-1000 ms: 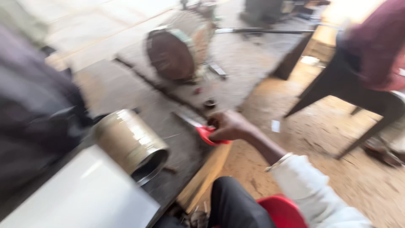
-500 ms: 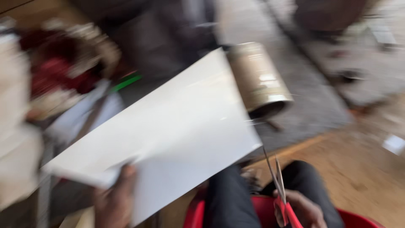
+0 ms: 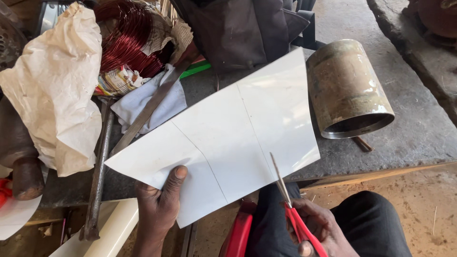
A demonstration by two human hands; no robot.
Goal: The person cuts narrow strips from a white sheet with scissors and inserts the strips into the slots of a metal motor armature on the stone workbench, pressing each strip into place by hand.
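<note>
The left hand (image 3: 159, 209) pinches the white sheet (image 3: 223, 143) at its near left corner, thumb on top, fingers closed beneath; the right hand (image 3: 316, 233) is wrapped around red-handled scissors (image 3: 288, 204), blades meeting the sheet's near edge by a pencilled line; the sheet overhangs the near edge of the workbench (image 3: 419, 123); it looks thin, light, semi-stiff and slick, best gripped close to the cut; a metal cylinder (image 3: 347, 90) lies just beside its right edge.

Sheet (image 3: 223, 138): white, flat, w/ two pencilled lines, lying over bench edge.
Scissors (image 3: 288, 204): red handles, blades nearly closed, tips over sheet's near edge.
</note>
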